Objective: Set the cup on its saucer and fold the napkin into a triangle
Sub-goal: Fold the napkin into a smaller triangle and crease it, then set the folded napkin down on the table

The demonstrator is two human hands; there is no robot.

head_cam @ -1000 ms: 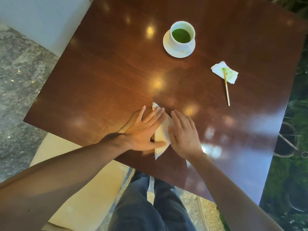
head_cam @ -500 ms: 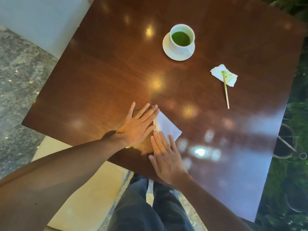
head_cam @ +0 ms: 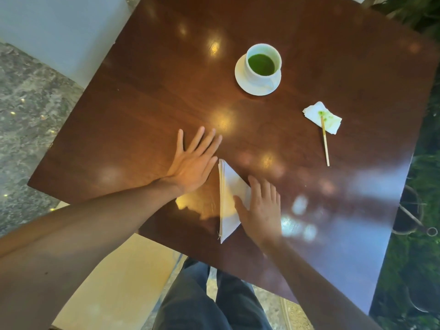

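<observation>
Polished dark wood makes up the tabletop (head_cam: 142,110), glossy with light spots, over a grey stone floor. Toward the near left, the left hand (head_cam: 194,163) lies flat on the wood, fingers spread, holding nothing, just beside the napkin. The white napkin (head_cam: 229,186) sits at the near middle, folded into a layered triangle with its long edge on the left. The right hand (head_cam: 262,210) presses flat on its right side, fingers open. Farther off, the white cup (head_cam: 263,64) of green liquid stands on its saucer (head_cam: 242,79). At the right, a stained tissue (head_cam: 321,117) lies under a thin stick (head_cam: 325,146).
</observation>
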